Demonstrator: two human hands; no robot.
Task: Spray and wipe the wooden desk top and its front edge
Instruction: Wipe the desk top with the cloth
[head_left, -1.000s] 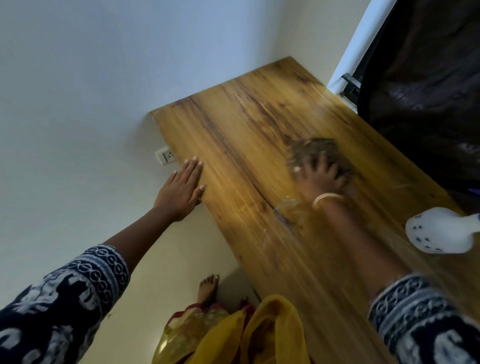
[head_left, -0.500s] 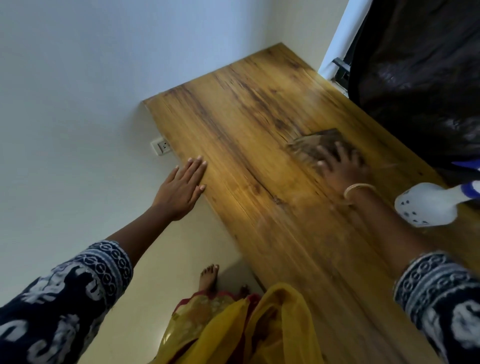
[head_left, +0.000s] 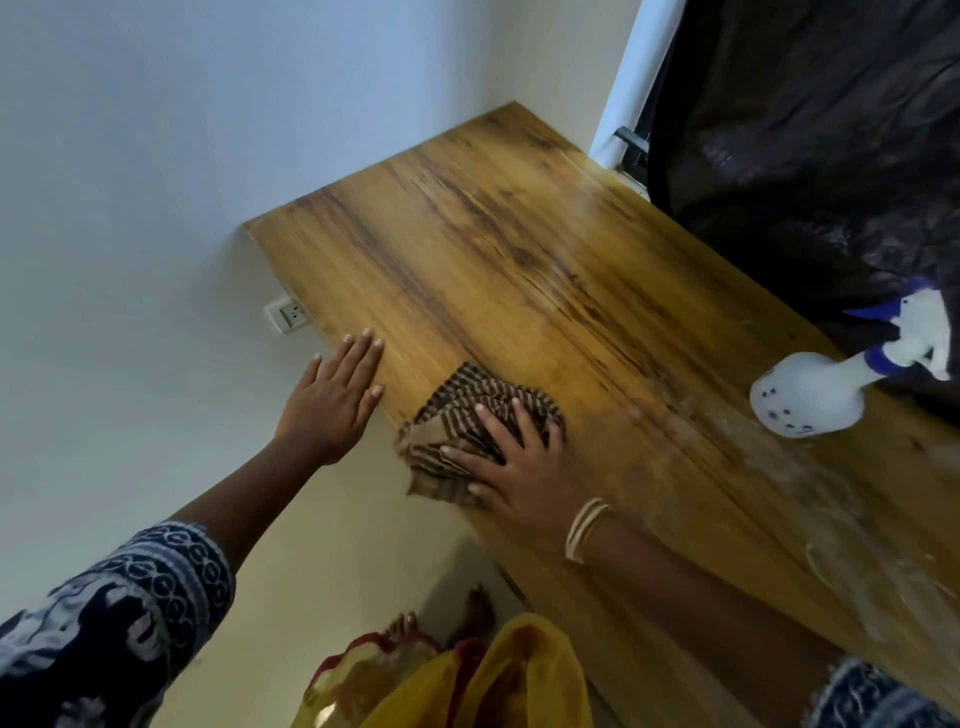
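The wooden desk top (head_left: 519, 249) runs from the far corner toward me. A brown striped cloth (head_left: 467, 410) lies crumpled at the desk's front edge, partly hanging over it. My right hand (head_left: 519, 467) presses flat on the cloth with fingers spread. My left hand (head_left: 337, 400) rests flat on the front edge just left of the cloth, fingers straight. A white spray bottle (head_left: 810, 395) with a blue trigger lies on its side on the desk at the right, apart from both hands. Wet streaks show on the wood near the bottle.
A black plastic sheet (head_left: 810, 130) covers something along the desk's back side. A white wall socket (head_left: 288, 314) sits below the desk edge on the left wall. My bare feet (head_left: 467, 613) and yellow clothing show on the floor below.
My right hand has dragged the cloth from the middle of the desk back to the front edge, close to my left hand. The left hand stayed on the edge.
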